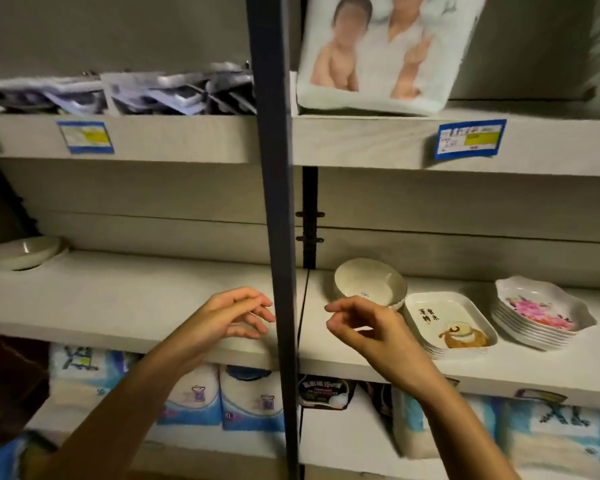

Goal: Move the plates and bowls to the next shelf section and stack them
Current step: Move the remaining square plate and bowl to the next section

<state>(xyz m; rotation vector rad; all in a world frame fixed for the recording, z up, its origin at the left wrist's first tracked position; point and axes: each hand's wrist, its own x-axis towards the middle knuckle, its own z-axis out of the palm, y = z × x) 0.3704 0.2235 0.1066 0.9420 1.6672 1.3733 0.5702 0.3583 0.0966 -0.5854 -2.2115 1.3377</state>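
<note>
Head view shows a store shelf split by a dark post (278, 202) that stands upright in the middle. Left of the post, the left hand (229, 317) hovers over the middle shelf (118, 299) with loosely curled fingers and holds nothing. Right of the post, the right hand (371, 329) is also empty, with its fingers relaxed and bent. It is just in front of a stack of cream bowls (368, 280), and I cannot tell if it touches them.

Further right of the post, beside the bowls, lies a stack of rectangular plates (444, 313), and after it a stack of flower plates (541, 306). Far left of the post, at the back of the same shelf, sits a pale dish (23, 252).

Above, right of the post, a white package (378, 53) leans on the upper shelf, over a blue price label (470, 138). Below, soft blue and white packs (250, 400) stand on both sides of the post.
</note>
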